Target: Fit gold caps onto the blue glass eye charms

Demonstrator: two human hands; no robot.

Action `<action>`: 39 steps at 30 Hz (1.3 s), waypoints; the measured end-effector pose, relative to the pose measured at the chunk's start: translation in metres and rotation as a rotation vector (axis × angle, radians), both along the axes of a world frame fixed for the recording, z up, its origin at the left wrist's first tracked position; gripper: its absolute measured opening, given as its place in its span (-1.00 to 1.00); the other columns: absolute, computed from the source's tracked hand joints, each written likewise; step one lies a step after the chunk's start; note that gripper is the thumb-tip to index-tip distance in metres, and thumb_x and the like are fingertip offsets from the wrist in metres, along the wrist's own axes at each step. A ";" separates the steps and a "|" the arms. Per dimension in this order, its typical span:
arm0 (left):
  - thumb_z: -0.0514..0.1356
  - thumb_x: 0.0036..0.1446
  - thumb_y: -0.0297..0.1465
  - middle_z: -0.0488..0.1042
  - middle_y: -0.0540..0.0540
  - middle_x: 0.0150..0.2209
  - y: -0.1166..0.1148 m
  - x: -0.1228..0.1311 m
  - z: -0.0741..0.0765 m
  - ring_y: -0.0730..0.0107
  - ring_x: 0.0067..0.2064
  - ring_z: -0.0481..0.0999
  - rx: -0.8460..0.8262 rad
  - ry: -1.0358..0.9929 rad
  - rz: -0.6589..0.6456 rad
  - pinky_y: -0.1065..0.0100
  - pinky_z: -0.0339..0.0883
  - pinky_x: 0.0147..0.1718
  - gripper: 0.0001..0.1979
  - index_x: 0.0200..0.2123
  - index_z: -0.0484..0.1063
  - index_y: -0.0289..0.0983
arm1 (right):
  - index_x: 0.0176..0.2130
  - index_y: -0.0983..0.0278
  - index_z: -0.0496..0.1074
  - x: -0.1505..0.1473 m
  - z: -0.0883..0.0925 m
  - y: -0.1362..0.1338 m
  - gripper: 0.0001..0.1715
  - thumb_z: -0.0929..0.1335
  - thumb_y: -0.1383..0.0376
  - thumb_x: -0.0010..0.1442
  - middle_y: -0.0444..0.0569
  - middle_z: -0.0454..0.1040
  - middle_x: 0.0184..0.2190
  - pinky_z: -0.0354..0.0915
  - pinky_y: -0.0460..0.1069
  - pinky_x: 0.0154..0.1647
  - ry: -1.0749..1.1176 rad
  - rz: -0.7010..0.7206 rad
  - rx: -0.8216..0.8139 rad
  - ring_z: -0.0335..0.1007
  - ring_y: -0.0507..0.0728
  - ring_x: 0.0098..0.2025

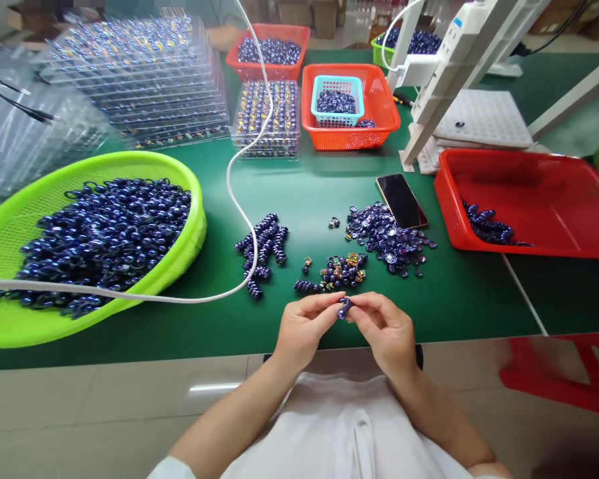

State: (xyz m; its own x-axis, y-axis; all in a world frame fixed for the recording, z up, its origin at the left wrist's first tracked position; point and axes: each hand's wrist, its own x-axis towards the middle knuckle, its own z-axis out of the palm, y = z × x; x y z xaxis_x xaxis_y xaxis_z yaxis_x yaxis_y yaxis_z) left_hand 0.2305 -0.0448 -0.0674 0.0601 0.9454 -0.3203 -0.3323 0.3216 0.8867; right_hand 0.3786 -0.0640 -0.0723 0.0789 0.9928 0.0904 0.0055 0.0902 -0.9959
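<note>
Near the table's front edge, my left hand (304, 327) and my right hand (387, 329) meet, fingertips pinched on one small shiny dark-blue piece (345, 307). It has a curved loop at its top; the fingertips hide part of it. Just beyond lies a heap of dark-blue pieces with gold and coloured bits (342, 273). Flat round dark-blue caps (392, 243) are spread behind that heap to the right. Ridged dark-blue stacks (264, 243) lie to the left, and a single piece with a coloured top (306, 265) sits between.
A green basket (197, 219) full of dark-blue looped pieces stands left. A white cable (232, 179) crosses the table. At right are a phone (403, 199) and a red tray (544, 199). Behind stand stacked clear trays (144, 86), an orange basket (352, 138) and a metal post (442, 80).
</note>
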 end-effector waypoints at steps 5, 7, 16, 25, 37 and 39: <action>0.38 0.02 -0.38 0.69 -0.13 -0.29 -0.002 -0.002 0.006 0.28 -0.29 0.64 0.117 0.166 -0.019 0.36 0.53 -0.27 -0.82 -0.24 0.68 -0.22 | -0.20 0.16 0.55 0.000 -0.001 0.001 -0.88 0.43 0.34 0.21 -0.14 0.59 -0.29 0.53 -0.10 -0.23 0.065 0.007 -0.034 0.57 0.03 -0.30; 0.34 0.09 -0.40 0.69 -0.12 -0.28 -0.003 -0.003 0.007 0.29 -0.30 0.63 0.228 0.247 -0.039 0.36 0.51 -0.26 -0.82 -0.20 0.67 -0.21 | -0.21 0.17 0.55 0.000 0.000 0.002 -0.89 0.43 0.34 0.21 -0.13 0.59 -0.30 0.53 -0.10 -0.23 0.074 0.007 -0.033 0.57 0.03 -0.31; 0.26 0.16 -0.54 0.67 -0.12 -0.21 -0.007 -0.003 0.008 0.28 -0.24 0.61 0.591 0.373 -0.078 0.28 0.47 -0.19 -0.68 -0.05 0.61 -0.12 | -0.26 0.21 0.55 0.000 0.002 0.003 -0.93 0.44 0.27 0.20 -0.09 0.59 -0.36 0.55 -0.07 -0.32 0.046 -0.037 -0.059 0.54 0.05 -0.37; 0.29 0.15 -0.51 0.63 -0.11 -0.30 -0.009 -0.004 0.005 0.31 -0.30 0.57 0.519 0.354 -0.090 0.32 0.42 -0.25 -0.80 -0.17 0.62 -0.18 | -0.13 0.21 0.47 0.003 -0.003 0.003 -0.76 0.43 0.17 0.22 -0.12 0.52 -0.37 0.50 -0.12 -0.45 0.179 0.138 -0.135 0.47 -0.02 -0.46; 0.24 0.19 -0.49 0.61 -0.10 -0.33 -0.011 -0.004 0.009 0.30 -0.32 0.55 0.540 0.338 -0.090 0.31 0.42 -0.28 -0.81 -0.16 0.60 -0.18 | -0.15 0.20 0.49 -0.008 -0.010 0.000 -0.76 0.44 0.15 0.20 -0.14 0.40 -0.38 0.46 -0.13 -0.61 0.366 0.159 -0.168 0.40 -0.03 -0.51; 0.27 0.17 -0.49 0.63 -0.11 -0.32 -0.009 -0.003 0.008 0.29 -0.30 0.57 0.529 0.329 -0.079 0.31 0.43 -0.26 -0.82 -0.17 0.62 -0.17 | -0.13 0.20 0.49 -0.006 -0.010 0.000 -0.76 0.41 0.15 0.23 -0.13 0.42 -0.38 0.47 -0.13 -0.59 0.304 0.148 -0.149 0.40 -0.03 -0.50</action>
